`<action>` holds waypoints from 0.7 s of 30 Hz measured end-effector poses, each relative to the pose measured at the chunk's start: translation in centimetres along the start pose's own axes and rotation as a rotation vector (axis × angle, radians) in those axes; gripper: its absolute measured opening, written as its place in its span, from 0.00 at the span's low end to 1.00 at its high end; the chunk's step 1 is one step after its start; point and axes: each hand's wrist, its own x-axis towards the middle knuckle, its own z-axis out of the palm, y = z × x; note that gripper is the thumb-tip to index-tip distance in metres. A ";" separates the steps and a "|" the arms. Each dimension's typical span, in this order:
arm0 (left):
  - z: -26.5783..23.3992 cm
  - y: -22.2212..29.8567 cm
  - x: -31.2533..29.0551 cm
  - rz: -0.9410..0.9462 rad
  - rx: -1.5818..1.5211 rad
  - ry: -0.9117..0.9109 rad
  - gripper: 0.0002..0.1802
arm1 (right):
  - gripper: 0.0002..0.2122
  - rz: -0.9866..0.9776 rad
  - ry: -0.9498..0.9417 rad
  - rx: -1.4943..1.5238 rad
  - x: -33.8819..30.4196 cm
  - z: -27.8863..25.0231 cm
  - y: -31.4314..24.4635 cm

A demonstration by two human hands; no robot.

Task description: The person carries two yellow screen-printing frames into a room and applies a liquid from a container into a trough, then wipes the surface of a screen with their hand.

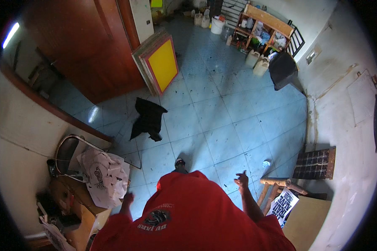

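Note:
My right hand (241, 180) hangs out to the right over the blue tiled floor, its fingers apart and nothing in them. It is nearest to a wooden stool-like frame (275, 182), without touching it. Low at my left side is my left hand (129, 199), small and dim, with its fingers not clearly visible. Beside it, crumpled printed white sheets (101, 178) lie over a chair (67, 155). A black cloth (148, 119) is spread on the floor ahead, left of my foot (179, 162).
Framed screens (162, 65), the front one yellow, lean near a brown door (81, 46). Along the far wall stand a wooden shelf (269, 21), jerrycans (261, 66) and a white bucket (217, 26). A printed sheet (283, 205) and a board (308, 224) are at right.

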 end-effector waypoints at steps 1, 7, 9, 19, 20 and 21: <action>-3.2 2.1 5.4 -0.088 -0.347 -0.004 0.21 | 0.18 0.066 0.184 0.033 1.6 -3.9 4.1; -37.4 14.1 34.9 0.109 -0.800 -0.002 0.29 | 0.27 0.505 0.332 0.079 5.0 -4.2 -2.4; -42.6 15.1 42.6 0.269 -0.458 0.251 0.26 | 0.27 0.545 0.289 0.054 8.5 -2.8 -4.3; -52.5 11.9 67.1 -0.069 -0.232 0.179 0.38 | 0.23 0.157 -0.094 -0.830 39.2 1.4 -21.4; -53.1 10.6 69.5 -0.094 -0.228 0.182 0.39 | 0.22 0.039 -0.044 -0.789 42.2 1.2 -23.3; -53.2 9.4 71.7 -0.118 -0.222 0.180 0.41 | 0.21 -0.009 -0.019 -0.720 44.8 1.2 -25.6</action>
